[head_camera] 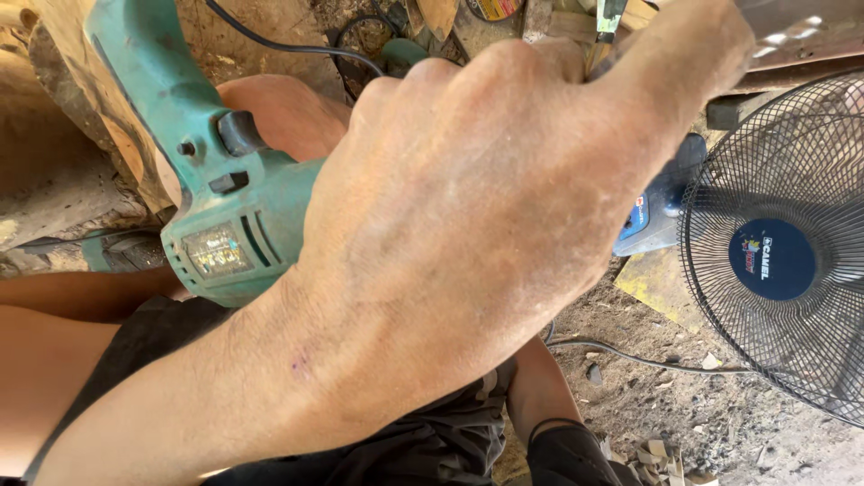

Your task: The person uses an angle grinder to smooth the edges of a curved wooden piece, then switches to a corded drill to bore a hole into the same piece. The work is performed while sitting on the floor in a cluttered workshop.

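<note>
Filling the middle of the view is the right hand (468,216), knuckles up, its forearm running in from seven o'clock. It is curled over, with the thumb stretched toward one o'clock, and the fingertips seem pinched on a thin dark tool (609,18) poking up at twelve o'clock, though what exactly sits under the palm stays hidden, so I can't call the grip for sure.

Over at nine to ten o'clock from that hand sits the green power drill (229,193), body tilted, black switch (238,133) on top, vents and a worn label plate on its end. Its black cord (288,45) loops off toward twelve. Just behind the drill, a patch of bare skin (283,112) shows at eleven o'clock; it may be the left hand on the drill's far side, but I can't tell, and its fingers are out of sight.

At three o'clock stands a fan (783,243) with a black wire guard and a dark blue hub. Between fan and hand, a blue-grey motor housing (652,211) peeks out. Dusty ground (720,423) with wood chips spreads at five o'clock, a cable (630,355) snaking across it. Dark shorts (423,445) and a bare leg (40,360) sit along the bottom edge.
</note>
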`<state>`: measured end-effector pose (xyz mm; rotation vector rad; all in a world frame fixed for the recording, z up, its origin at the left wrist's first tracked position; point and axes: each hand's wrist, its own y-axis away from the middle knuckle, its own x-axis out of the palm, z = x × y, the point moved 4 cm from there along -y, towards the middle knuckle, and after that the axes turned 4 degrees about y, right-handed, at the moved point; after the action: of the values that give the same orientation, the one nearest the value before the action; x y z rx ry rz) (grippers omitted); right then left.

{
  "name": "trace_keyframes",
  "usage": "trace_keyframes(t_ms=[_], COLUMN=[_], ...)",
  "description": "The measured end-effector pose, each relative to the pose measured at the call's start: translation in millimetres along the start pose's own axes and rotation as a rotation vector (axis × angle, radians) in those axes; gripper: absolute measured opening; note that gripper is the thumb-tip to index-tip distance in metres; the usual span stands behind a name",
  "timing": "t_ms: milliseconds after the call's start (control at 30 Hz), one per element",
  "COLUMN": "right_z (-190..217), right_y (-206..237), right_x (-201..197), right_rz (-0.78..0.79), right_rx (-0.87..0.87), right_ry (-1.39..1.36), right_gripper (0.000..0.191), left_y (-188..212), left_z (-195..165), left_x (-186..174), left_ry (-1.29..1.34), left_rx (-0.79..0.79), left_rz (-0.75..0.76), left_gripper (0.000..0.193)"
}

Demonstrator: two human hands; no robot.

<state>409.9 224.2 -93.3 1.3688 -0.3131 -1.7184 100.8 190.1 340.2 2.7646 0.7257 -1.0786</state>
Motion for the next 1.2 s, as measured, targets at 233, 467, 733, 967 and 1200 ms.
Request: trace_keyframes(t_ms=[233, 467, 733, 967, 1200], right_z=[4.4, 52.5, 280.4, 441.7, 463.1], right_y=[-3.7, -29.5, 125.3, 208.7, 195.8], right_x=[5.1, -54.3, -224.8, -149.0, -92.1], right_rz=[0.011, -0.087, -0.545, -0.350, -0.259], right_rx=[0.003, -0.047, -0.816, -1.676, -1.734], right_ry=[-0.015, -0.071, -0.058, 0.048, -0.105], right_gripper=[0.035, 0.038, 0.063, 0.084, 0.067], left_y=[7.8, -3.5, 94.0, 172.3, 203.8], left_z=[6.3, -2.6, 41.3, 60.2, 113.3], left_x=[5.2, -52.1, -187.7, -212.3, -210.6], left_ry=[-0.002, 0.202, 1.064, 1.575, 1.689], left_rx=[0.026, 0.068, 0.177, 0.029, 0.262], left_rz=[-0.066, -0.242, -0.581, -0.677, -0.719], left_gripper=[0.034, 0.030, 0.030, 0.022, 0.024])
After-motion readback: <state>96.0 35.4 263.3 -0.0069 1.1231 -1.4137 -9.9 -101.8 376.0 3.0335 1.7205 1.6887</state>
